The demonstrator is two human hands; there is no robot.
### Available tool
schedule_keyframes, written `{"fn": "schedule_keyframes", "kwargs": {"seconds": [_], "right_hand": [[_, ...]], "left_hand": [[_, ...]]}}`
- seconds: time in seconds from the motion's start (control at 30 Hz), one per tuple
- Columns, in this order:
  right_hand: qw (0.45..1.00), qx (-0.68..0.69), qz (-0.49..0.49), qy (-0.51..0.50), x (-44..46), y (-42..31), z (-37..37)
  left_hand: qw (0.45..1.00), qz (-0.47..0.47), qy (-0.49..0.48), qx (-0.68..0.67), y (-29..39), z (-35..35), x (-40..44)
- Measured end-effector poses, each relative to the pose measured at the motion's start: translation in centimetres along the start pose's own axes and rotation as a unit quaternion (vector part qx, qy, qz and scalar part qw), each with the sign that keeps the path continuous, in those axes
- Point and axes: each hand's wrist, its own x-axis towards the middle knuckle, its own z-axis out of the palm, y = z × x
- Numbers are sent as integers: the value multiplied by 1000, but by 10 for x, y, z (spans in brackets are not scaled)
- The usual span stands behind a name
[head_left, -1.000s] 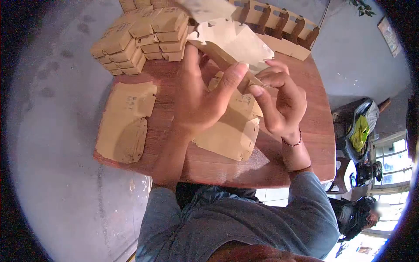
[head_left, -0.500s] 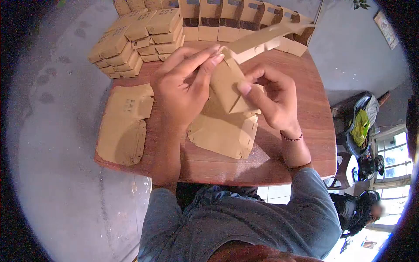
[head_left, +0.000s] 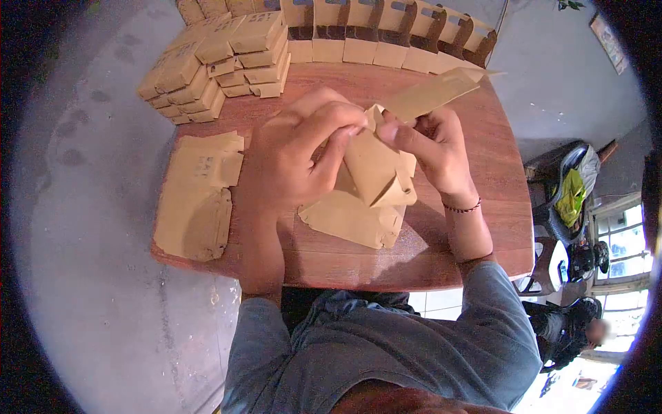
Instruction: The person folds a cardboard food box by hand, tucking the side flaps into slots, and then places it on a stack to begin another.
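A partly folded cardboard box (head_left: 376, 165) is held above the middle of the table, its long flap sticking out to the upper right. My left hand (head_left: 303, 148) pinches the box's upper corner with thumb and fingertips. Close beside it, my right hand (head_left: 438, 148) grips the same end, thumb on the cardboard. Below the box lies a flat cardboard sheet (head_left: 355, 222), partly covered by it. Another flat sheet with dark print (head_left: 193, 200) rests on the table to the left of my left forearm.
Folded boxes (head_left: 241, 41) are stacked at the table's back left. Several upright cardboard carriers with handle holes (head_left: 362, 45) line the back edge of the wooden table (head_left: 483, 228). A chair with a yellow-green bag (head_left: 571, 196) and a seated person (head_left: 565, 331) are at the right.
The box has turned over and come lower, its flap now pointing right. My right hand has moved from the box's lower side to its upper corner, near my left fingertips.
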Motion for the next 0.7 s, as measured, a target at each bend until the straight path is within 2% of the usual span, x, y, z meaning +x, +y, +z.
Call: {"fn": "schedule_keyframes", "kwargs": {"seconds": [0.17, 0.3, 0.37, 0.5, 0.57, 0.7], "right_hand": [[999, 31, 15, -26, 2, 9, 1], [999, 15, 30, -33, 2, 10, 1], [997, 50, 37, -36, 1, 9, 4], [997, 50, 39, -40, 2, 8, 5], [993, 97, 60, -19, 1, 5, 9], [997, 58, 32, -34, 3, 10, 2]], "left_hand": [[998, 14, -64, 12, 0, -8, -1], [997, 24, -70, 4, 2, -11, -3], [997, 8, -82, 11, 2, -12, -5], [997, 28, -66, 22, 5, -13, -4], [998, 37, -49, 14, 5, -14, -3], [998, 23, -49, 15, 6, -15, -3]]}}
